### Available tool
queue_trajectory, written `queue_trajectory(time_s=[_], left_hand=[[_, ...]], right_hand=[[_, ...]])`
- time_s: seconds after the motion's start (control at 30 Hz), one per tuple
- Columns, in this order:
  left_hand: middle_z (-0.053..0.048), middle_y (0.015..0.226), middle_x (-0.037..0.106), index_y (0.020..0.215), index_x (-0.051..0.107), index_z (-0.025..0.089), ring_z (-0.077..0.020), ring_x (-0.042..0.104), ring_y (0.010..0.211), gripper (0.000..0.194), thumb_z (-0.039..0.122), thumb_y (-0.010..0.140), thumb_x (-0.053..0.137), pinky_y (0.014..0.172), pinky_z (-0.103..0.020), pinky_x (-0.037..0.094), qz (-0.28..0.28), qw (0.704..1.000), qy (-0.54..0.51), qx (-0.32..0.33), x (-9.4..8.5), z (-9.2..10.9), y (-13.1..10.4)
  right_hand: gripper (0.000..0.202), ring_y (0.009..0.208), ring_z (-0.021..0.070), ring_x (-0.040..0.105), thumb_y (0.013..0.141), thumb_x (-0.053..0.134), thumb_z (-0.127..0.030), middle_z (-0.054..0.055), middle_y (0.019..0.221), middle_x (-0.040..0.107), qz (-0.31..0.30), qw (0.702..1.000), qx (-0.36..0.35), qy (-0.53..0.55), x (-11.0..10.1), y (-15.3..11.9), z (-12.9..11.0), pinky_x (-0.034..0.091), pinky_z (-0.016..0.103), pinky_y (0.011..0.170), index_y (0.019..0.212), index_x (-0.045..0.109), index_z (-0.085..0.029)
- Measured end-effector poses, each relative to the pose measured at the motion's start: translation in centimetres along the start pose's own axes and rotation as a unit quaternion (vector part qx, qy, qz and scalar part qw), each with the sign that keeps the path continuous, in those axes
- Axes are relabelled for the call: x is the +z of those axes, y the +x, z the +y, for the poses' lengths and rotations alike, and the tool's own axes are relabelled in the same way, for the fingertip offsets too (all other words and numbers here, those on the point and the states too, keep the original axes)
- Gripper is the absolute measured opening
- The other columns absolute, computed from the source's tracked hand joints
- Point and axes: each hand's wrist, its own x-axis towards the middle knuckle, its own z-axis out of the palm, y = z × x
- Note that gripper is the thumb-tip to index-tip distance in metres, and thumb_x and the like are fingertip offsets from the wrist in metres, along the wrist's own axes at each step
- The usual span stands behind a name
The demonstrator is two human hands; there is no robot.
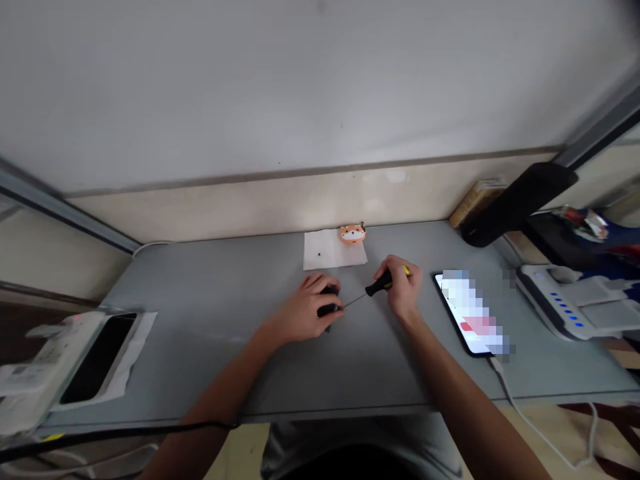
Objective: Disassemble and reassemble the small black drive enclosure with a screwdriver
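My left hand (309, 310) is wrapped round a small black object (329, 309), steadying it on the grey table (210, 300). What the object is cannot be made out, as my fingers cover part of it. In my right hand (404, 287) is a screwdriver (380, 283) with a black and yellow handle. Its thin shaft points left and down, and the tip reaches the black object. Just behind my hands lies a white paper (325, 257) with a tiny dark speck on it. An orange animal-faced case (353, 233) rests at the paper's back right.
A lit phone (470, 317) with a white cable lies at the right, near a white power strip (565, 307). A black cylinder (520, 203) leans at the back right. Another phone (100, 360) lies on white paper at the left. A black cable crosses the front left edge.
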Motion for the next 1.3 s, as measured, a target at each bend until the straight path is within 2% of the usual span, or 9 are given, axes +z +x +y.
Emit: queue_trajectory(time_s=[0.17, 0.3, 0.43, 0.57, 0.83, 0.97, 1.07, 1.2, 1.3], left_hand=[[-0.005, 0.102, 0.068, 0.090, 0.077, 0.023, -0.0205, 0.063, 0.102, 0.022, 0.029, 0.103, 0.059, 0.097, -0.039, 0.052, 0.061, 0.998, -0.010, 0.007, 1.0, -1.8, 0.4], [-0.003, 0.099, 0.068, 0.089, 0.079, 0.027, -0.0199, 0.065, 0.099, 0.019, 0.032, 0.100, 0.064, 0.094, -0.036, 0.054, 0.102, 0.991, 0.060, -0.067, -0.5, -4.4, 1.9], [-0.004, 0.100, 0.067, 0.090, 0.079, 0.025, -0.0228, 0.063, 0.103, 0.015, 0.031, 0.097, 0.067, 0.099, -0.040, 0.051, 0.121, 0.983, 0.092, -0.100, -2.6, -7.0, 3.9], [-0.004, 0.100, 0.066, 0.088, 0.079, 0.024, -0.0232, 0.063, 0.101, 0.012, 0.031, 0.093, 0.071, 0.099, -0.040, 0.051, 0.101, 0.983, 0.106, -0.112, -2.9, -8.1, 4.9], [-0.007, 0.114, 0.069, 0.108, 0.075, 0.025, -0.0237, 0.066, 0.107, 0.027, 0.037, 0.100, 0.052, 0.101, -0.041, 0.054, 0.088, 0.982, 0.090, -0.140, -3.4, -5.4, 1.9], [-0.008, 0.134, 0.066, 0.136, 0.063, 0.028, -0.0255, 0.066, 0.116, 0.048, 0.046, 0.092, 0.062, 0.102, -0.040, 0.054, -0.046, 0.984, -0.008, -0.170, -3.9, -2.6, -1.4], [-0.009, 0.143, 0.062, 0.143, 0.057, 0.030, -0.0282, 0.065, 0.121, 0.057, 0.048, 0.090, 0.066, 0.099, -0.040, 0.055, -0.053, 0.975, -0.023, -0.213, -3.4, -1.2, -2.5], [-0.008, 0.111, 0.078, 0.149, 0.050, 0.028, -0.0305, 0.074, 0.096, 0.065, 0.054, 0.091, 0.065, 0.079, -0.039, 0.058, -0.044, 0.963, 0.017, -0.266, -1.9, -0.2, -1.4], [-0.011, 0.102, 0.079, 0.140, 0.057, 0.023, -0.0337, 0.075, 0.091, 0.053, 0.054, 0.098, 0.054, 0.075, -0.041, 0.056, -0.019, 0.953, 0.056, -0.296, -1.1, 0.2, -0.1]], right_hand=[[0.035, 0.045, 0.0114, 0.039, 0.070, 0.049, -0.042, -0.002, 0.044, 0.044, 0.091, 0.991, 0.080, 0.050, -0.3, 0.8, 0.3, 0.029, 0.025, 0.043, 0.044, 0.056, -0.021], [0.033, 0.046, 0.0117, 0.041, 0.070, 0.051, -0.043, -0.002, 0.046, 0.044, 0.179, 0.965, 0.174, 0.085, -0.5, 1.6, 0.9, 0.030, 0.025, 0.042, 0.047, 0.055, -0.021], [0.031, 0.050, 0.0127, 0.045, 0.075, 0.049, -0.042, -0.001, 0.052, 0.049, 0.225, 0.947, 0.209, 0.092, -0.7, 2.2, 1.6, 0.033, 0.024, 0.044, 0.052, 0.053, -0.021], [0.029, 0.052, 0.0125, 0.046, 0.076, 0.050, -0.039, -0.001, 0.054, 0.051, 0.245, 0.937, 0.226, 0.101, -0.7, 2.3, 1.8, 0.033, 0.024, 0.045, 0.054, 0.054, -0.020], [0.028, 0.051, 0.0129, 0.045, 0.077, 0.050, -0.036, -0.001, 0.053, 0.051, 0.274, 0.926, 0.236, 0.111, -1.1, 2.4, 1.3, 0.033, 0.026, 0.046, 0.054, 0.055, -0.021], [0.031, 0.050, 0.0131, 0.045, 0.078, 0.047, -0.039, 0.000, 0.056, 0.054, 0.288, 0.923, 0.231, 0.110, -1.4, 2.6, 0.8, 0.034, 0.027, 0.046, 0.054, 0.055, -0.021], [0.030, 0.049, 0.0131, 0.045, 0.075, 0.047, -0.041, -0.001, 0.053, 0.050, 0.290, 0.926, 0.215, 0.108, -1.4, 2.5, 0.6, 0.035, 0.027, 0.046, 0.054, 0.055, -0.022], [0.031, 0.051, 0.0137, 0.046, 0.073, 0.049, -0.043, -0.002, 0.052, 0.049, 0.279, 0.936, 0.194, 0.096, -1.3, 2.1, 0.3, 0.034, 0.026, 0.046, 0.052, 0.057, -0.022], [0.032, 0.052, 0.0143, 0.046, 0.072, 0.049, -0.042, -0.001, 0.050, 0.050, 0.263, 0.953, 0.136, 0.057, -1.5, 1.8, 0.0, 0.033, 0.027, 0.047, 0.049, 0.056, -0.022]])
